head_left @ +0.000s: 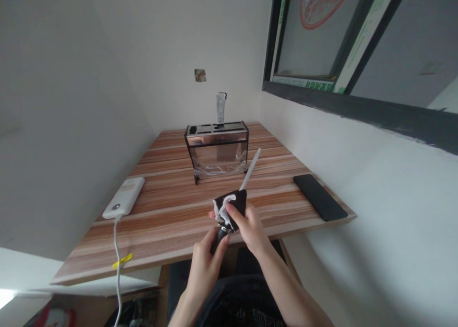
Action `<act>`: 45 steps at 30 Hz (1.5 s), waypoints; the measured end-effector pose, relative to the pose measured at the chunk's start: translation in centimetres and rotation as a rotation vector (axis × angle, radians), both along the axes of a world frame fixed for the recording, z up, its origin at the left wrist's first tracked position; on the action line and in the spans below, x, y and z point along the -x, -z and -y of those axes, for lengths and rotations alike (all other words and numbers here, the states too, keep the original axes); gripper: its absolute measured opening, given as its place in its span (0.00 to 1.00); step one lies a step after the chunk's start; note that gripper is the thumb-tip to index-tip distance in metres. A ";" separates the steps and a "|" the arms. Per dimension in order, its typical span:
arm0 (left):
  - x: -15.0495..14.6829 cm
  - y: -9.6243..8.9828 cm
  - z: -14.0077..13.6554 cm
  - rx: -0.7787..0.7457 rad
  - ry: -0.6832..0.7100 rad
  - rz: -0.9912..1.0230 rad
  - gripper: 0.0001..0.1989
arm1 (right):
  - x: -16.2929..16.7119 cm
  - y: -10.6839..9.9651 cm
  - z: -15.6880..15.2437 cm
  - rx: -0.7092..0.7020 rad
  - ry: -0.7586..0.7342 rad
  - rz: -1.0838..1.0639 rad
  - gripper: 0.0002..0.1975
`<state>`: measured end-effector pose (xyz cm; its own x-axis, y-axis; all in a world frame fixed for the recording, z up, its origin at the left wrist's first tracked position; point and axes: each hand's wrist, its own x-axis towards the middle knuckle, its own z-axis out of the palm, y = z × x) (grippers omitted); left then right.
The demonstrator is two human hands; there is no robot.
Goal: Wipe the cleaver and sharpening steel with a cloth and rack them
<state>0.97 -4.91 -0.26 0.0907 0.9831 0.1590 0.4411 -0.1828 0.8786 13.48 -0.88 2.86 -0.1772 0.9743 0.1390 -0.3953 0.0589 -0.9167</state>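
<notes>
Evidently both hands are closed on one slim tool near the middle of the table's near edge. The left hand has its thumb and fingers curled snugly around a black handle with a shiny collar. Just beyond it, the right hand pinches a black-and-white cloth, thumb pressed flat on the near face and fingers behind, leaving little gap. A pale, narrow shaft sticks out of the cloth, slanting toward the far right.

The cloth hides the shaft's lower part, so whether it is a blade or a rod is hard to tell. Most of the right hand's fingers are out of sight behind the cloth, and the left palm covers much of the handle. Farther off stands a clear-fronted knife block; the reflections blur what is inside. Both forearms are cut off at the near edge of view.
</notes>
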 end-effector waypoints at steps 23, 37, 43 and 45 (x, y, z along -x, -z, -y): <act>-0.4 0.9 -0.5 0.003 -0.091 -0.069 0.07 | 0.5 1.9 0.1 0.096 0.133 -0.054 0.19; -0.1 0.6 0.7 0.099 0.011 0.082 0.15 | -0.3 0.3 0.7 0.039 -0.034 -0.039 0.19; -0.5 0.7 0.5 0.248 0.070 0.265 0.19 | -0.6 0.7 0.5 0.049 -0.075 -0.056 0.18; -0.6 0.7 0.4 0.268 0.072 0.294 0.19 | -0.6 0.9 0.4 0.043 -0.062 -0.047 0.17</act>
<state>1.53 -5.35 -0.96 0.1494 0.9861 -0.0722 0.1579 0.0483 0.9863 14.08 -1.31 1.99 -0.2318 0.9669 0.1067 -0.4393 -0.0062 -0.8983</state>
